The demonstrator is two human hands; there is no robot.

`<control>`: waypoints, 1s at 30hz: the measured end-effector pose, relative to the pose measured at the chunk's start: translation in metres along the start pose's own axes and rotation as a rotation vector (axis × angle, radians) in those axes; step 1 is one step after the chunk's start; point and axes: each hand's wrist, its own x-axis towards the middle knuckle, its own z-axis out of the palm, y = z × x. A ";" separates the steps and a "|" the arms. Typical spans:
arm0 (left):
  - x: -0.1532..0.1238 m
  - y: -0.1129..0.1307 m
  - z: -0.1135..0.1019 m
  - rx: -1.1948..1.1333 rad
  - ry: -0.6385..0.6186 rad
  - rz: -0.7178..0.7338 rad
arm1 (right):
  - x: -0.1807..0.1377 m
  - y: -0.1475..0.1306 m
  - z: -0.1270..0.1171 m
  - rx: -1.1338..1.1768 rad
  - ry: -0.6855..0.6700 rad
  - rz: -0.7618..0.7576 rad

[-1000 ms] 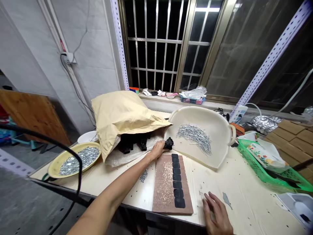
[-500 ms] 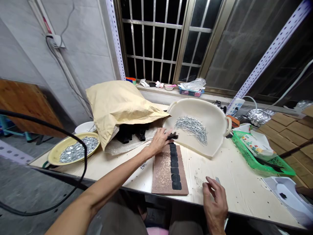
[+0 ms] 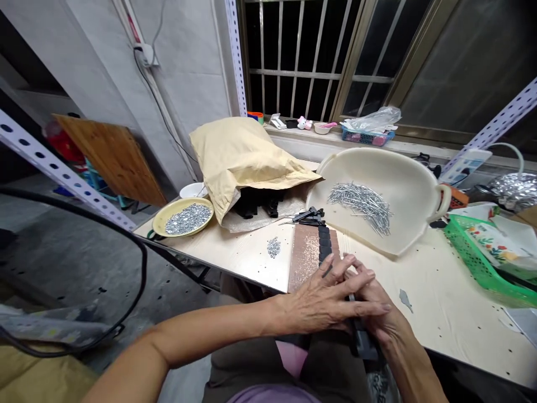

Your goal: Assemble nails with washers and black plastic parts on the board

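Note:
My left hand (image 3: pixel 323 302) lies across my right hand (image 3: pixel 381 313) at the table's front edge, fingers overlapping. A black plastic part (image 3: pixel 363 341) sticks out downward between them, gripped by both hands; its upper end is hidden by the fingers. Partly behind my hands is a brown board (image 3: pixel 302 263) with a row of black pads (image 3: pixel 324 240) and pale specks. Several slim black pieces (image 3: pixel 309 215) lie heaped at the board's far end. To my right hand's right rests a small flat grey piece (image 3: pixel 405 300).
A cream basin (image 3: pixel 403 173) holds metal pins (image 3: pixel 363 204). A paper sack (image 3: pixel 255 154) with black parts in its mouth stands behind. At left are a yellow dish (image 3: pixel 205 224) of metal bits and a small metal pile (image 3: pixel 274 247); at right, a green basket (image 3: pixel 474 263).
My left hand has come from the board's far end to my right hand, and both now grip a black part. The view has shifted, and the grey piece is uncovered.

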 end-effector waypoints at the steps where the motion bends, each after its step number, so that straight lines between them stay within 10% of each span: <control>1: -0.008 -0.005 -0.003 -0.010 -0.001 -0.018 | 0.002 -0.002 -0.003 0.033 -0.019 0.028; 9: -0.099 -0.107 0.008 0.006 0.037 -0.868 | 0.000 0.005 -0.010 0.344 0.151 0.319; 30: -0.069 -0.162 0.031 -0.190 -0.135 -0.844 | -0.026 0.026 -0.013 0.211 0.120 0.362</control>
